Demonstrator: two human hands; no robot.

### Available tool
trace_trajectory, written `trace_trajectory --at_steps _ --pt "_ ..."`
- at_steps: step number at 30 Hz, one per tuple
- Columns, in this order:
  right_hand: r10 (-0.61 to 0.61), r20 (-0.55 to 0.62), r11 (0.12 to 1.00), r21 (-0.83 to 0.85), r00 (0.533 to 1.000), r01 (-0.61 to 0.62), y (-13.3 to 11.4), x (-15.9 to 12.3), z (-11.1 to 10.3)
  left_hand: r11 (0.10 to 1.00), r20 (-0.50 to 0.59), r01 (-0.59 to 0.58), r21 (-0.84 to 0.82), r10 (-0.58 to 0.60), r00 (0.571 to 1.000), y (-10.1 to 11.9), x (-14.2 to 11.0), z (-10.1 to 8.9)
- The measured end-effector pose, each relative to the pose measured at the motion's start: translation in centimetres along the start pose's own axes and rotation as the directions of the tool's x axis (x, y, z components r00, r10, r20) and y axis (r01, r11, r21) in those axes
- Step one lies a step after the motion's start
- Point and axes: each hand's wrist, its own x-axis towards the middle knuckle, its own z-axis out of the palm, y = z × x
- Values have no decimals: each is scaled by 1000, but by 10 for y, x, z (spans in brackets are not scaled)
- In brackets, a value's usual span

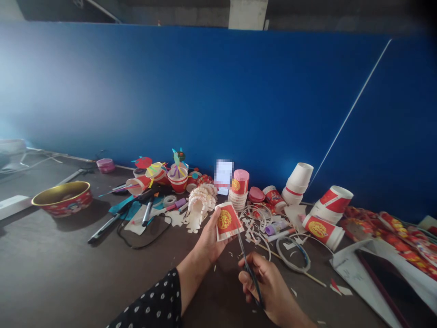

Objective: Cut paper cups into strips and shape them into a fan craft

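My left hand (212, 240) grips a red-and-white paper cup (228, 222) with a gold emblem, its side facing me. A pair of scissors (248, 266) is in my right hand (264, 284), fingers wrapped round the handles. The scissor blades reach up to the cup's lower right edge; whether they are cutting the paper I cannot tell. Just beyond the cup stands a stack of paper cups (238, 198) topped by a red one. Curled white paper strips (261, 217) lie to its right, and a cut paper piece with layered frills (201, 200) lies to its left.
A gold-rimmed red bowl (66, 207) stands at the left. Paper-cup figures (178, 175) sit along the blue partition (205, 91). More cups (322, 228) and a phone (398, 287) on white sheets are at the right. Markers (148, 213) and paper scraps (341, 288) lie about.
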Motion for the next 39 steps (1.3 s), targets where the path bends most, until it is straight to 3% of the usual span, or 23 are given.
trace_trajectory --at_steps 6,15,39 --pt "-46 -23 986 -162 999 42 1 -2 0 1000 -11 12 18 -12 1000 2 -1 2" --pt "-181 -92 885 -449 979 121 -5 -3 -2 1000 21 13 -11 -12 1000 -2 2 1" --pt "-152 -85 906 -411 985 104 -5 -2 -1 1000 -14 10 3 -10 1000 -4 -3 6"
